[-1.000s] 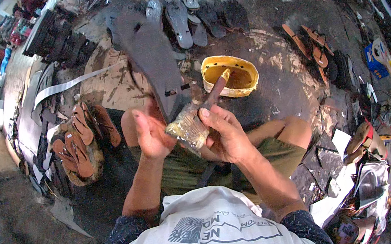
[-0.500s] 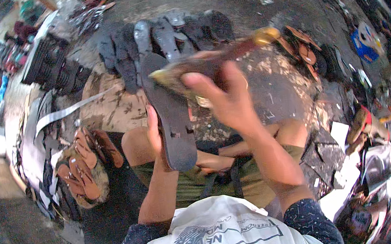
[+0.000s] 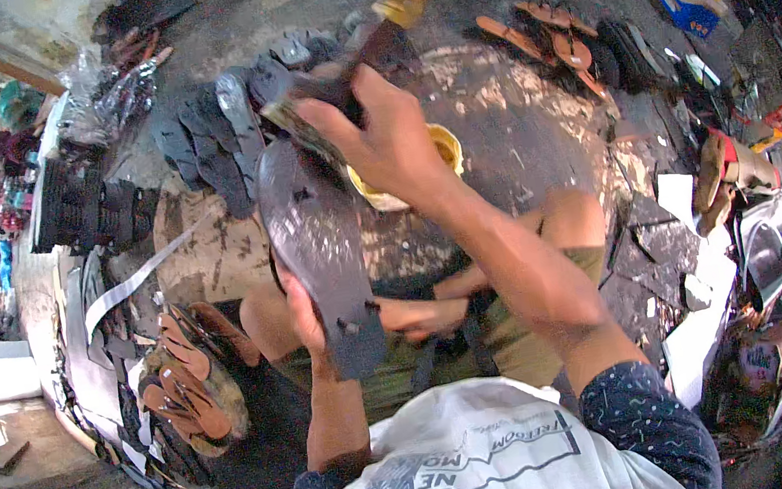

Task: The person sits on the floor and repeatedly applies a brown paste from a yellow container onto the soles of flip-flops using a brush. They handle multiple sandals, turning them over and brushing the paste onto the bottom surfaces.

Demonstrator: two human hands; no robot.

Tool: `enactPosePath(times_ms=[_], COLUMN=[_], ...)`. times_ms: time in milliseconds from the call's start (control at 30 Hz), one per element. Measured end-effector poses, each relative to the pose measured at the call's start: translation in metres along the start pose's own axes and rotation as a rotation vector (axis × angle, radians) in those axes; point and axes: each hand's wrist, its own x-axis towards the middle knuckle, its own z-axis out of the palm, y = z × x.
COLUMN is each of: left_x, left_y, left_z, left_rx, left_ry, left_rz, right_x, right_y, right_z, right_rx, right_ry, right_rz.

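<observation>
My left hand (image 3: 304, 318) grips the edge of a dark shoe sole (image 3: 315, 246), held up over my lap with its toe end away from me. Much of the sole's upper face looks wet and shiny, with a small slot near its toe end and others near the heel. In my right hand (image 3: 390, 138) is a brush (image 3: 374, 44) with a dark handle and a yellow far end. Its pale bristle end is at the sole's far end, blurred; whether it touches I cannot tell. A yellow-rimmed tub (image 3: 448, 150) stands partly hidden beneath my right wrist.
Several dark soles (image 3: 208, 135) lie beyond on the worn board (image 3: 524, 154). Brown sandals (image 3: 572, 50) rest at the far right, and more brown sandals (image 3: 183, 407) sit on the left. Stacked black pieces (image 3: 83, 212) and a pale strip (image 3: 129, 282) lie left; scraps cover the right side.
The brush has moved toward the sole's far end, its handle now angled more steeply away from me. More shine shows on the sole. The view has shifted, uncovering the tub.
</observation>
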Motion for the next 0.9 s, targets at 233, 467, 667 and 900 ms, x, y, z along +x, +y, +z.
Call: enactPosePath(times_ms=[233, 467, 667, 900], left_x=[0.006, 0.007, 0.001, 0.003], left_y=[0.015, 0.015, 0.020, 0.018], left_z=[0.020, 0.009, -0.004, 0.016], left_rx=[-0.155, 0.107, -0.012, 0.037], left_ry=[-0.076, -0.094, -0.022, 0.006], left_rz=[-0.036, 0.057, -0.059, 0.028], right_x=[-0.048, -0.050, -0.053, -0.046], right_y=[0.009, -0.010, 0.008, -0.004], right_z=[-0.007, -0.009, -0.006, 0.004], right_rx=[0.201, 0.172, 0.059, 0.017], right_ry=[-0.044, -0.272, -0.039, -0.144], right_rz=[-0.069, -0.219, -0.244, -0.298])
